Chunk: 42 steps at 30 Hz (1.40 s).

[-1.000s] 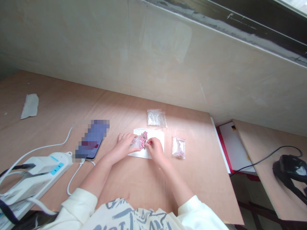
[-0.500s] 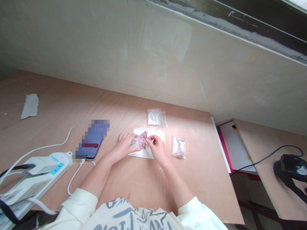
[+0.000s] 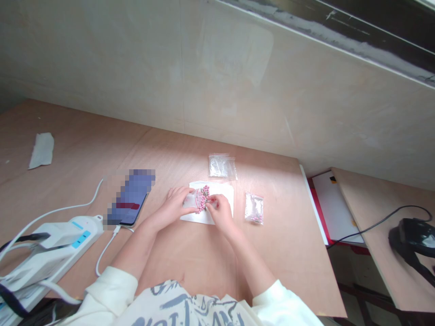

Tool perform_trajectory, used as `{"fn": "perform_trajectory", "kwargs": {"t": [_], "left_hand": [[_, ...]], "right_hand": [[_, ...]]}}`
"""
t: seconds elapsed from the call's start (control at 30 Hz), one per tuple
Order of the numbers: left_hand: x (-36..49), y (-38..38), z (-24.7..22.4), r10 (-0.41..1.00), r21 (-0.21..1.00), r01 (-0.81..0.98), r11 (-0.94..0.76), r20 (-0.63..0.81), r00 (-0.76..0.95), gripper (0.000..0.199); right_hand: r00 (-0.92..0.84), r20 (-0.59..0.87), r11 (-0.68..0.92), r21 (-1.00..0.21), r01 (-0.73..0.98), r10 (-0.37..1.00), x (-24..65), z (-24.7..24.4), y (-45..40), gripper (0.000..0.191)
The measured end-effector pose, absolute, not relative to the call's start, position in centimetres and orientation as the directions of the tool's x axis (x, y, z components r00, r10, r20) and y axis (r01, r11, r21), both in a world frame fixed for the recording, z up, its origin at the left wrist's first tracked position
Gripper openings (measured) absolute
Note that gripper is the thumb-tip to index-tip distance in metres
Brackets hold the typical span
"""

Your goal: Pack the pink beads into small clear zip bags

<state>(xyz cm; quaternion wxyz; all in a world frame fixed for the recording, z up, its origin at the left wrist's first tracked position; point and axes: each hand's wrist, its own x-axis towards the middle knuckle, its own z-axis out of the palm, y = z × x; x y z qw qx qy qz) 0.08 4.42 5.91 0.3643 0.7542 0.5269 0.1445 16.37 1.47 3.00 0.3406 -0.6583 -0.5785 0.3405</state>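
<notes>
My left hand (image 3: 174, 206) grips a small clear zip bag (image 3: 191, 200) with a red seal line, over a white paper sheet (image 3: 222, 190). A cluster of pink beads (image 3: 203, 198) sits at the bag's mouth, and I cannot tell how many are inside. My right hand (image 3: 220, 213) pinches at the beads with its fingertips. Another clear bag (image 3: 254, 208) holding pink beads lies right of the sheet. Behind the sheet lies a clear bag (image 3: 222, 166) with no beads visible in it.
A pixelated phone (image 3: 129, 198) lies left of my hands, cabled to a white power strip (image 3: 50, 244) at the near left. A grey cloth (image 3: 41, 151) lies far left. The plywood table (image 3: 272, 253) ends at a wall behind and an edge to the right.
My right fingertips have shifted slightly on the beads, and the bag has turned a little in my left hand. The view has moved slightly.
</notes>
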Motion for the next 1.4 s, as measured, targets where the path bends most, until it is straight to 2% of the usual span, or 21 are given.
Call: {"fn": "perform_trajectory", "kwargs": {"t": [0.13, 0.3, 0.4, 0.53, 0.7, 0.87, 1.0, 1.13, 1.3, 1.4], "left_hand": [[-0.1, 4.5, 5.8, 0.902, 0.703, 0.690, -0.173, -0.169, 0.398, 0.046], [0.1, 4.5, 5.6, 0.902, 0.695, 0.696, -0.181, -0.165, 0.399, 0.047], [0.2, 4.5, 5.6, 0.894, 0.686, 0.700, -0.201, -0.165, 0.418, 0.045], [0.4, 4.5, 5.6, 0.874, 0.685, 0.689, -0.235, -0.161, 0.458, 0.043], [0.3, 4.6, 5.5, 0.891, 0.682, 0.704, -0.198, -0.175, 0.420, 0.051], [0.0, 4.6, 5.4, 0.890, 0.688, 0.699, -0.198, -0.172, 0.421, 0.048], [0.2, 4.6, 5.4, 0.891, 0.680, 0.707, -0.194, -0.179, 0.417, 0.047], [0.3, 4.6, 5.3, 0.880, 0.700, 0.673, -0.239, -0.137, 0.455, 0.043], [0.1, 4.6, 5.2, 0.894, 0.695, 0.690, -0.203, -0.155, 0.420, 0.046], [0.0, 4.6, 5.0, 0.897, 0.695, 0.687, -0.212, -0.141, 0.419, 0.046]], "right_hand": [[0.031, -0.065, -0.071, -0.802, 0.593, 0.997, 16.8, 1.9, 1.2, 0.009], [0.029, -0.072, -0.075, -0.797, 0.600, 0.997, 16.6, 2.4, 1.3, 0.008], [0.065, -0.050, -0.077, -0.840, 0.537, 0.997, 16.3, 3.6, 1.6, 0.004], [0.018, -0.024, -0.029, -0.887, 0.461, 1.000, 15.9, 4.6, 2.0, 0.008], [0.139, -0.023, -0.102, -0.796, 0.596, 0.990, 16.3, 2.8, 2.5, 0.011], [0.090, -0.036, -0.086, -0.754, 0.651, 0.995, 16.5, 2.0, 2.8, 0.007], [0.106, -0.024, -0.080, -0.819, 0.567, 0.994, 16.2, 3.4, 2.7, 0.005], [0.017, -0.019, -0.024, -0.895, 0.445, 1.000, 15.6, 4.4, 2.5, 0.007], [0.162, -0.025, -0.115, -0.807, 0.580, 0.987, 15.8, 2.9, 2.6, 0.006], [0.152, -0.045, -0.132, -0.768, 0.626, 0.987, 16.0, 2.1, 2.8, 0.005]]}}
